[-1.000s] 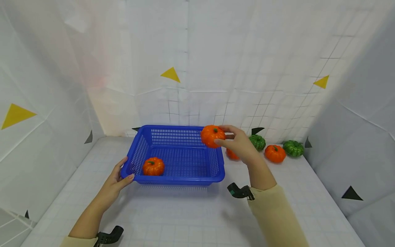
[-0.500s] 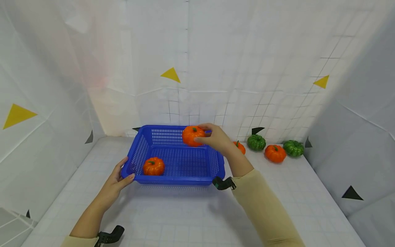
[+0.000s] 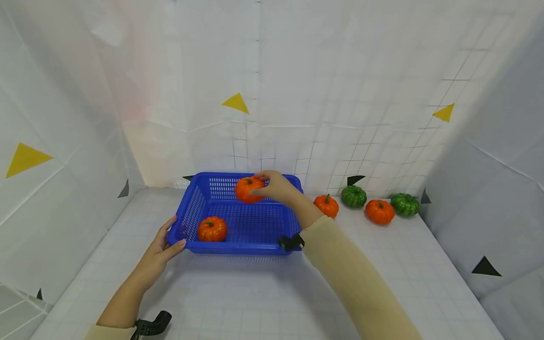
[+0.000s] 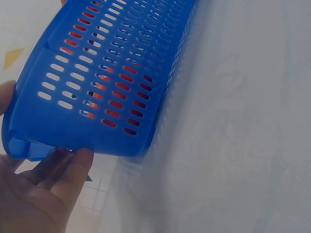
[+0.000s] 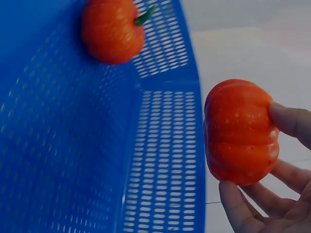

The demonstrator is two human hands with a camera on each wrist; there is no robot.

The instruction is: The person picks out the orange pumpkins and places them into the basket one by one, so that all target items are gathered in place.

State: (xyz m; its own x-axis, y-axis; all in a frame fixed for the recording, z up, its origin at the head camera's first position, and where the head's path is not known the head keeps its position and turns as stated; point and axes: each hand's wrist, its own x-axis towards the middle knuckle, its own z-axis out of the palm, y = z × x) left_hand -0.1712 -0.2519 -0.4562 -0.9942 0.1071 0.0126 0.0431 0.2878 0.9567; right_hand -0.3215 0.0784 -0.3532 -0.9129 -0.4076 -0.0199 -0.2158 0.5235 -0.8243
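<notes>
My right hand [image 3: 276, 187] pinches an orange pumpkin [image 3: 248, 190] between thumb and fingers, over the back half of a blue plastic basket [image 3: 246, 247]. In the right wrist view the held pumpkin [image 5: 241, 132] shows its ribbed side, with fingertips on its edges. A second orange pumpkin [image 3: 212, 229] sits inside the basket at the front left corner. My left hand [image 3: 158, 252] grips the basket's left rim near that corner. The left wrist view shows that hand [image 4: 46, 189] with thumb and fingers at the rim of the slotted wall [image 4: 92, 87].
Right of the basket, along the back of the white table [image 3: 255, 302], stand an orange pumpkin [image 3: 326, 206], a green pumpkin [image 3: 353, 196], another orange pumpkin [image 3: 380, 212] and another green one [image 3: 405, 204]. White sheeting [image 3: 297, 85] rises behind and at both sides.
My right hand has carried its pumpkin leftward, from the basket's right rim to above the back middle. The orange pumpkin beside the basket has come into full view. My left hand has stayed put.
</notes>
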